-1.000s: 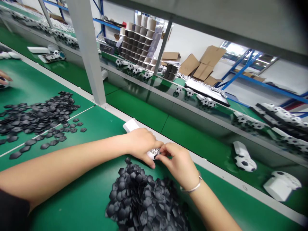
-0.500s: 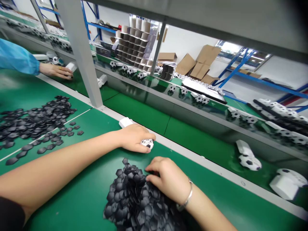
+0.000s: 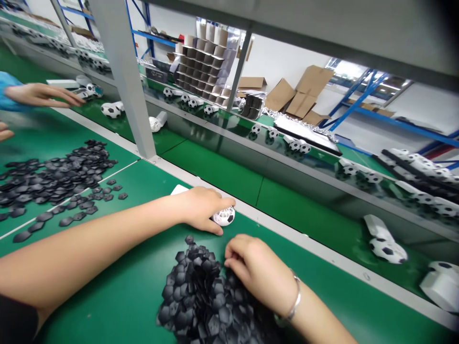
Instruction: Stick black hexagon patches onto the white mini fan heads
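My left hand [image 3: 202,208] is wrapped over a white piece with a soccer-ball end [image 3: 225,216], which lies on the green table by its metal edge. The ball end, with a lattice and black patches, shows past my fingers. My right hand [image 3: 253,263], with a bracelet at the wrist, is just above the right side of a pile of black pentagon pieces [image 3: 201,291]. Its thumb and fingertips are pressed together; whatever they hold, if anything, is hidden.
Beyond the metal edge [image 3: 251,215] runs a green belt [image 3: 215,167] carrying soccer-ball pieces [image 3: 389,249]. More black pieces [image 3: 71,177] lie at the left. Another person's hand [image 3: 46,94] reaches over the belt at the far left. A grey post [image 3: 129,86] stands between.
My right hand has shifted slightly right. More of the ball end shows at my left hand. The other person's hand has let go of a white piece and moved left; belt pieces have moved right.
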Motion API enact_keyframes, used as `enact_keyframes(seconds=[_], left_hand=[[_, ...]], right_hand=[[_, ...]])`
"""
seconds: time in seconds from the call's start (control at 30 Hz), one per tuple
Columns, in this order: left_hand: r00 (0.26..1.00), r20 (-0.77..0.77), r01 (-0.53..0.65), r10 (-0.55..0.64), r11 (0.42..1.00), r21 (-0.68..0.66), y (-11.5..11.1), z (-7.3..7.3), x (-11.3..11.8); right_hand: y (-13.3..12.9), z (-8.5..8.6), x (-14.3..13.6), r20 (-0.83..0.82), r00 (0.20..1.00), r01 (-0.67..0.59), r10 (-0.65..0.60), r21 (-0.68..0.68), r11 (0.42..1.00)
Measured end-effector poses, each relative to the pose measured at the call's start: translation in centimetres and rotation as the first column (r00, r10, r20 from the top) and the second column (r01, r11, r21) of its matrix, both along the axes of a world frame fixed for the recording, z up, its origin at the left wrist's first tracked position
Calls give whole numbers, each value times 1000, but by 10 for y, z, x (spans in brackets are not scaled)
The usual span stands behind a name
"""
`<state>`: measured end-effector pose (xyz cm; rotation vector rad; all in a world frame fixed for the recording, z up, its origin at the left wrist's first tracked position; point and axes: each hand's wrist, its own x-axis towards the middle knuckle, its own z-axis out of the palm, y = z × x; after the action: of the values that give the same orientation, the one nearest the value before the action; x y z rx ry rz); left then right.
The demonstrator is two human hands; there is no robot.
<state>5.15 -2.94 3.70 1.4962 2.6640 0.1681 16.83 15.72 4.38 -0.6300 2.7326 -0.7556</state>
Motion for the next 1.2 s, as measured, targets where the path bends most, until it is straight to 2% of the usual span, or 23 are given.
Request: enact_keyframes(seconds=[0.13, 0.27, 0.37, 0.43, 0.5, 0.6, 0.7, 0.8, 0.9, 0.93, 1.0, 1.07, 1.13, 1.17, 1.2], left_hand=[[998, -17, -54, 53, 998, -43, 8, 0, 10], [994, -6, -106, 106, 992, -72, 15, 0, 15], [994, 3, -107, 108, 992, -64, 16, 2, 16], [994, 6, -110, 111, 992, -65, 17, 4, 17], [993, 17, -111, 113, 991, -76, 18, 7, 17], [994, 41, -97, 101, 991, -96, 20, 10, 17], [995, 31, -90, 93, 990, -109, 21, 7, 14], [996, 18, -90, 92, 991, -100, 18, 5, 11], [996, 42, -72, 75, 996, -48, 8, 8, 8], [994, 49, -98, 100, 994, -46, 4, 11, 8], [971, 54, -225, 232, 968, -106, -3, 18, 8], [926, 37, -359, 377, 905, -226, -7, 22, 6], [907, 9, -402, 421, 873, -276, -6, 21, 0], [902, -11, -422, 432, 875, -238, -4, 17, -5], [892, -30, -450, 451, 881, -144, -2, 12, -12]], right_hand=[[2, -1, -11, -142, 980, 108, -142, -221, 969], [-2, -18, -20, -254, 944, 119, -211, -334, 935], [-7, -28, -25, -356, 915, 49, -189, -367, 929], [-10, -32, -27, -418, 898, -27, -140, -369, 929], [-13, -32, -29, -442, 888, -48, -127, -363, 931], [-15, -32, -31, -376, 892, 104, -251, -371, 923], [-14, -34, -33, -243, 893, 271, -379, -383, 883], [-7, -40, -38, -162, 903, 323, -399, -357, 876], [7, -49, -45, -106, 901, 358, -420, -365, 859], [13, -52, -47, -92, 892, 379, -442, -379, 844], [24, -56, -50, -68, 875, 418, -479, -392, 820], [31, -57, -51, -19, 901, 391, -434, -398, 830], [30, -54, -49, 50, 942, 323, -331, -393, 861], [27, -52, -47, 78, 959, 281, -272, -383, 880], [22, -49, -44, 98, 972, 236, -215, -369, 899]])
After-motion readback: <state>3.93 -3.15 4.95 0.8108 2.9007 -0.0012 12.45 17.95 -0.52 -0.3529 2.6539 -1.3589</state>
